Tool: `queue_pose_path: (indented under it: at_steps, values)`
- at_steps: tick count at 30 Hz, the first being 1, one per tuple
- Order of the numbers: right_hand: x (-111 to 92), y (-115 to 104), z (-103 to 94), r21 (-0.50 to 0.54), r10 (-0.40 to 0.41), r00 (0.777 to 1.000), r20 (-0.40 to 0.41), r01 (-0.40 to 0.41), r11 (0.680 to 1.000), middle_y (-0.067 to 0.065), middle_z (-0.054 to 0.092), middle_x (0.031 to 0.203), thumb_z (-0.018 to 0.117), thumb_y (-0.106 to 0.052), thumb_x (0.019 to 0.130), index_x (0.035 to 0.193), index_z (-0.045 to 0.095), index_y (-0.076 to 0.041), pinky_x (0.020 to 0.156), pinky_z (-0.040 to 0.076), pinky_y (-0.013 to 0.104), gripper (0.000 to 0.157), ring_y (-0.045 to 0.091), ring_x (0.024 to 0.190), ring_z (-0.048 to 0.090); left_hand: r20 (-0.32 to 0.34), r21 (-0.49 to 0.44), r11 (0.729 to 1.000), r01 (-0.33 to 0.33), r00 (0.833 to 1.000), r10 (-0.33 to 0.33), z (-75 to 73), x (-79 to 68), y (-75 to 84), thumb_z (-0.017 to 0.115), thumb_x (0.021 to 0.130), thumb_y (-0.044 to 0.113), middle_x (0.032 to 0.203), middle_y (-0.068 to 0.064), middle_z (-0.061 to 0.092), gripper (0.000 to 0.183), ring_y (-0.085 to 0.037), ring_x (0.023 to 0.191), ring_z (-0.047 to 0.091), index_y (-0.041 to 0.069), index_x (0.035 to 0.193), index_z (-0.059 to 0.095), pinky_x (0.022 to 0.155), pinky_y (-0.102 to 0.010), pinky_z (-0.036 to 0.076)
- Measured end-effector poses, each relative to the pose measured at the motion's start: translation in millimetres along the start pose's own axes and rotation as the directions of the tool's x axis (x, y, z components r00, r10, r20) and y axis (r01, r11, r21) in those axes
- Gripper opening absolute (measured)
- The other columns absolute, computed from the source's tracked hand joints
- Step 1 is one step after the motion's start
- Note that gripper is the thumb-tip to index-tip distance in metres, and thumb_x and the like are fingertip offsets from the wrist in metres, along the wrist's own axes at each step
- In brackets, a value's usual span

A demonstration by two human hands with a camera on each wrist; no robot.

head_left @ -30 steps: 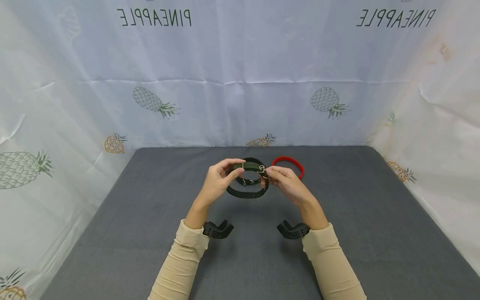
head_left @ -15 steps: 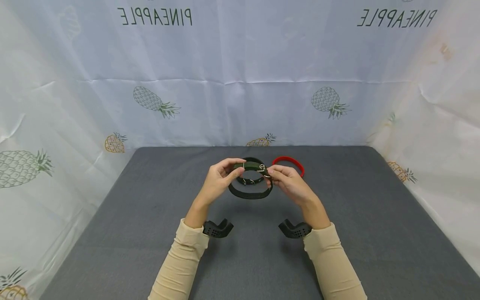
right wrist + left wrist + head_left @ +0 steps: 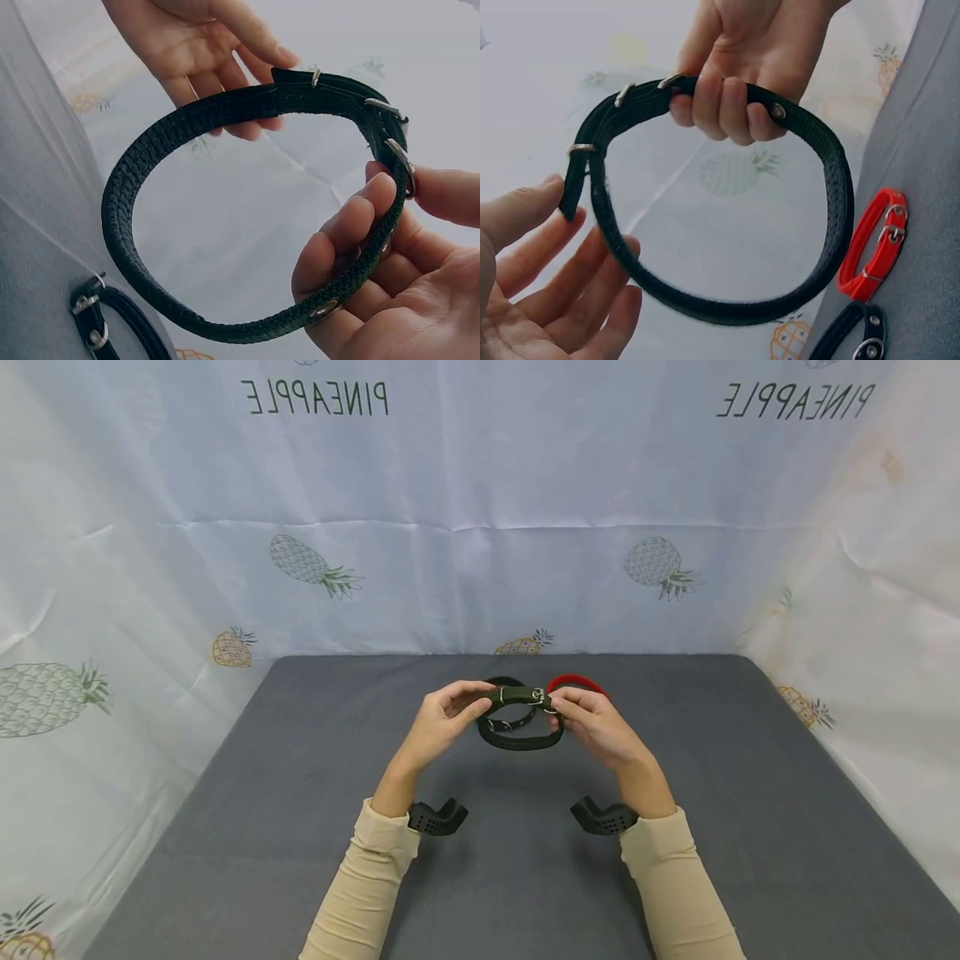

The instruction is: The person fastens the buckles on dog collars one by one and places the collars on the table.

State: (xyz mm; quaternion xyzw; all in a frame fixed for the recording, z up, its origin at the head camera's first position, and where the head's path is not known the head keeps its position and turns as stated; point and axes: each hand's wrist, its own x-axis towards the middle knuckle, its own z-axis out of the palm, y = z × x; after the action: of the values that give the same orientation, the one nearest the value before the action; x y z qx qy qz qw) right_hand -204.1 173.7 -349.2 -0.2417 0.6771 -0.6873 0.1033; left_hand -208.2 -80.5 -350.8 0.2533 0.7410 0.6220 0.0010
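A dark green buckled collar (image 3: 519,695) is held up as a closed loop between both hands. My left hand (image 3: 442,714) pinches the strap's free tail between thumb and forefinger, its other fingers lying loosely along the band. In the left wrist view, the tail passes through a metal keeper loop (image 3: 582,148). Close to the metal buckle (image 3: 386,110) and D-ring, my right hand (image 3: 600,727) grips the band with its fingers curled around it. Beyond the hands, a black collar (image 3: 124,319) and a red collar (image 3: 871,244) lie on the table, both partly hidden in the head view.
The grey cloth-covered table (image 3: 337,793) ends at a white curtain (image 3: 480,585) with pineapple prints, which also rises along both sides. Each wrist wears a black camera mount (image 3: 438,817).
The green collar has shifted to the right, and its loop sits slightly higher. My right hand has moved right with it and covers more of the red collar; the left hand has barely shifted.
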Motion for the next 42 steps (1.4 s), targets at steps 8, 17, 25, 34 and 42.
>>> queue_pose_path:
  at_steps: [8, 17, 25, 34, 42]
  values:
    - [-2.3, -8.5, -14.5, -0.043, 0.006, 1.0, -0.015, -0.007, 0.999, -0.003, 0.053, 0.082, 0.046, -0.017, 0.103, 0.094, 0.06, -0.011, 0.073, 0.046, 0.025, 0.018, 0.015, 0.077, 0.05, -0.035, -0.041, 0.998, -0.049, 0.998, 0.047, -1.8, 1.5, 1.7, 0.057, 0.096, 0.007, 0.121, -0.029, 0.061, 0.028, 0.007, 0.1, 0.061, -0.007, 0.12, 0.06, 0.092, -0.014, 0.05]
    - [-12.8, -11.5, -34.9, -0.116, 0.013, 0.998, -0.053, -0.02, 0.993, -0.011, 0.06, 0.088, 0.046, -0.016, 0.103, 0.098, 0.064, -0.021, 0.078, 0.047, 0.02, 0.019, 0.006, 0.08, 0.056, -0.039, -0.063, 0.997, -0.039, 0.999, 0.037, -2.4, 0.9, 2.0, 0.057, 0.096, 0.007, 0.116, -0.029, 0.063, 0.026, -0.002, 0.099, 0.066, -0.008, 0.118, 0.061, 0.097, -0.036, 0.053]
    - [-18.6, -9.8, -54.0, -0.256, 0.036, 0.992, -0.118, -0.065, 0.965, -0.012, 0.061, 0.092, 0.047, -0.02, 0.103, 0.101, 0.063, -0.014, 0.083, 0.045, 0.02, 0.017, 0.006, 0.09, 0.054, -0.034, -0.085, 0.995, -0.059, 0.998, 0.056, -4.2, -0.2, 2.6, 0.057, 0.097, 0.009, 0.114, -0.028, 0.063, 0.027, 0.0, 0.098, 0.066, -0.007, 0.119, 0.06, 0.093, -0.019, 0.053]
    - [-31.3, -5.9, -69.8, -0.409, 0.114, 0.975, -0.19, -0.184, 0.894, -0.021, 0.058, 0.098, 0.048, -0.023, 0.102, 0.112, 0.059, -0.001, 0.089, 0.042, 0.018, 0.027, -0.003, 0.097, 0.052, -0.039, -0.084, 0.994, -0.075, 0.997, 0.072, -8.3, -2.7, 1.9, 0.057, 0.097, 0.009, 0.104, 0.003, 0.066, 0.028, 0.0, 0.097, 0.065, -0.008, 0.119, 0.06, 0.092, -0.02, 0.053]
    - [-48.4, 2.8, -91.9, -0.52, 0.118, 0.956, -0.267, -0.246, 0.818, -0.026, 0.056, 0.096, 0.05, -0.023, 0.101, 0.117, 0.058, 0.007, 0.082, 0.044, 0.014, 0.034, -0.008, 0.091, 0.053, -0.044, -0.109, 0.992, -0.068, 0.997, 0.064, -6.1, -2.3, 3.9, 0.057, 0.097, 0.008, 0.1, 0.008, 0.065, 0.027, 0.002, 0.095, 0.065, -0.009, 0.117, 0.06, 0.089, -0.015, 0.053]
